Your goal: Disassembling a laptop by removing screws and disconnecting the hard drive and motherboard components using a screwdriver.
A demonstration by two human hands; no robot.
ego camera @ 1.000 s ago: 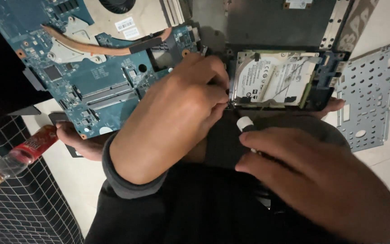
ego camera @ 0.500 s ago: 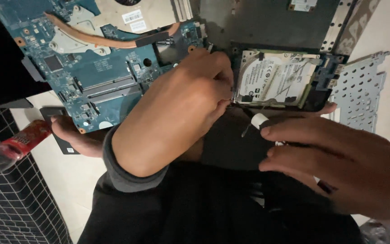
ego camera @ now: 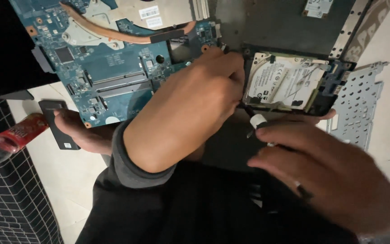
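My left hand (ego camera: 190, 108), in a grey cuff, reaches across the open laptop, its fingers curled against the left edge of the silver hard drive (ego camera: 285, 81). What the fingertips pinch is hidden. My right hand (ego camera: 326, 176) grips a screwdriver (ego camera: 259, 121) with a white cap. The screwdriver's dark shaft points up-left under my left fingers, at the drive's lower-left corner. The blue motherboard (ego camera: 109, 68) with a copper heat pipe lies to the left.
Another hand's fingers (ego camera: 84, 133) hold the board from below at the left, and fingertips (ego camera: 323, 117) show under the drive. A perforated metal bracket (ego camera: 357, 108) lies at the right. A plastic bottle (ego camera: 10, 140) and black mesh (ego camera: 10, 199) are at the lower left.
My right hand has shifted its hold on the screwdriver, and the white cap has moved slightly right. My left hand stays at the drive's edge. The view has drifted.
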